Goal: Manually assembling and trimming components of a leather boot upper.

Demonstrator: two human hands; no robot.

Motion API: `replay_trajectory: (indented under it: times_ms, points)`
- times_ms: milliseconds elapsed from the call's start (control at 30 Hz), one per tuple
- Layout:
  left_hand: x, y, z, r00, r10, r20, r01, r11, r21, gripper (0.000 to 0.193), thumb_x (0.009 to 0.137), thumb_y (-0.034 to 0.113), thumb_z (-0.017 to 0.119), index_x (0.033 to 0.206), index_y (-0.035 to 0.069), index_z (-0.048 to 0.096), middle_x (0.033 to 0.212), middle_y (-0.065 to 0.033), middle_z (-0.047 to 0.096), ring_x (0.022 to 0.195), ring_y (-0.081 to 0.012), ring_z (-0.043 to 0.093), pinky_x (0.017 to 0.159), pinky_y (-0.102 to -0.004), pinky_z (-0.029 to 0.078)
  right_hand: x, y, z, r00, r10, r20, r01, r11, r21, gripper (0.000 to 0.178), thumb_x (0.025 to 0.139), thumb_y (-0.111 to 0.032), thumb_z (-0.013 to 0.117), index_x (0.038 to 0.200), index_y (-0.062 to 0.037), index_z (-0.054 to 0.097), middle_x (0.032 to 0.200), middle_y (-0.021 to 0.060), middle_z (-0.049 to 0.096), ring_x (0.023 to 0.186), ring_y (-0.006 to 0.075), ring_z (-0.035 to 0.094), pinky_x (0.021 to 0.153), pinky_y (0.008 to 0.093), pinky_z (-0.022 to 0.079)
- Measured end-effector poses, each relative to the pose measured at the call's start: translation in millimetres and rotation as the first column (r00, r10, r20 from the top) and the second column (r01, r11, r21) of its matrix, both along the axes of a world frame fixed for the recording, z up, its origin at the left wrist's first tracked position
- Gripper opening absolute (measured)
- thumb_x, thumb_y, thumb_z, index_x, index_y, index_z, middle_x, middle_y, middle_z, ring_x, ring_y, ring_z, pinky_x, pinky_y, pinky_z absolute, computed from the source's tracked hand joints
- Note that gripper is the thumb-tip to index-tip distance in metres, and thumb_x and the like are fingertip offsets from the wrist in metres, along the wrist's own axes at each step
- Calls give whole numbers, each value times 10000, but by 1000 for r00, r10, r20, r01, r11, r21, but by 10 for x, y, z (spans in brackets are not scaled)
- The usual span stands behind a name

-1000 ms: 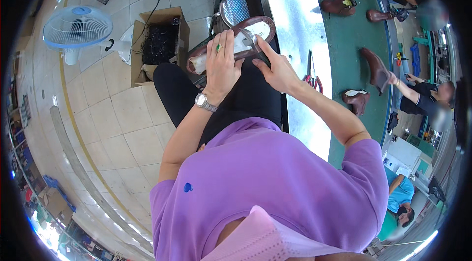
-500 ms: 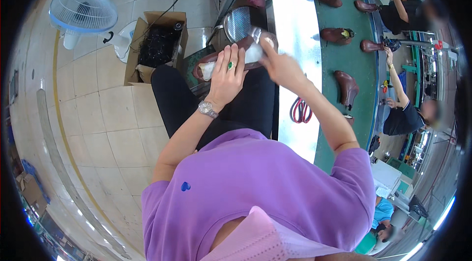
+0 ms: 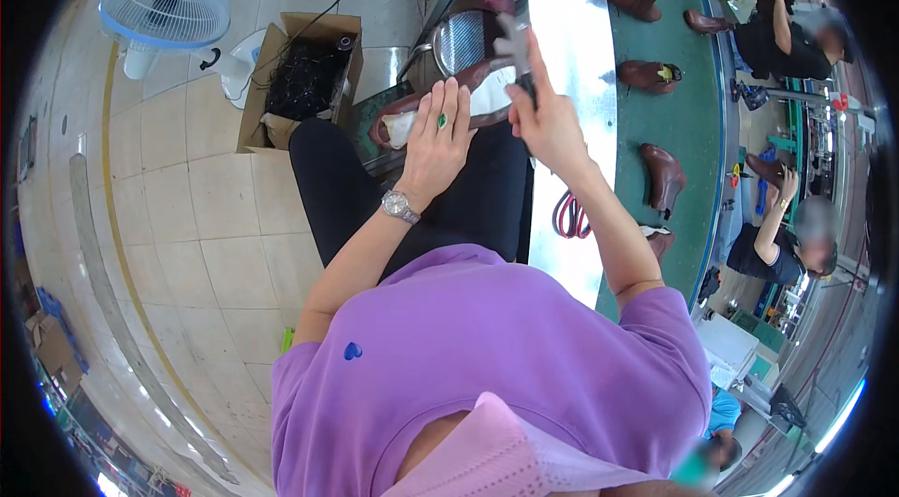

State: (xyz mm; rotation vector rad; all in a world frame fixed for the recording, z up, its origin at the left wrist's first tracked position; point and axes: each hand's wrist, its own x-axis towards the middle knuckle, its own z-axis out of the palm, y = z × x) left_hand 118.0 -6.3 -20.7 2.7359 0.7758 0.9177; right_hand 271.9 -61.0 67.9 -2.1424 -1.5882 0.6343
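A brown leather boot [image 3: 383,131] lies sole side up across my lap, its underside white. My left hand [image 3: 440,141] lies over its middle, fingers close together and bent around it, the thumb out of sight. In my right hand [image 3: 552,127] is a hammer-like tool [image 3: 512,40] with a grey metal head and dark handle. The fist is closed around the handle, and the head is raised near the boot's far right end. Blur hides the exact shape of the head.
Red-handled scissors [image 3: 571,215] lie on the shiny metal ledge [image 3: 571,57] to my right. Beyond it, a green conveyor belt [image 3: 637,113] carries several brown boots [image 3: 663,174]. Co-workers [image 3: 782,47] sit across it. On the left stand a cardboard box [image 3: 248,127] and a fan [image 3: 164,5].
My right hand has lifted the tool off the boot. The left hand stays on the boot. Across the belt, a co-worker has picked up a boot.
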Motion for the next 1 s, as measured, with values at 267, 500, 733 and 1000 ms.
replay_trajectory:
  times_ms: [267,500,733,1000]
  points:
    - [-16,10,-83,1000,6,23,-8,998,65,530,765,185,625,1183,-106,478,1175,-226,484,1174,-378,446,1004,-440,357,-278,-26,71,1000,-10,23,2,954,298,707,858,-101,511,1432,-304,153,630,196,600,586,384,598,570,475,480]
    - [-11,-11,-154,997,16,79,-20,999,47,565,731,143,681,1194,-101,468,1183,-230,481,1190,-369,438,985,-450,377,-267,-11,173,945,174,276,-217,967,131,696,864,-107,506,1440,-258,147,619,166,605,574,356,605,517,456,470]
    - [-126,86,254,942,208,-262,-225,974,-37,440,767,54,494,1176,-108,476,1123,-166,484,1153,-313,413,991,-491,311,-227,126,164,901,275,336,-215,955,-205,730,853,-106,521,1442,-291,131,659,168,625,594,380,607,545,448,480]
    - [-229,11,59,961,151,-230,-119,981,151,458,771,56,470,1187,-137,467,1197,-224,476,1164,-365,435,1035,-444,320,-338,72,-106,903,221,370,-225,974,-31,713,833,-100,514,1432,-301,184,578,184,584,535,331,605,501,440,477]
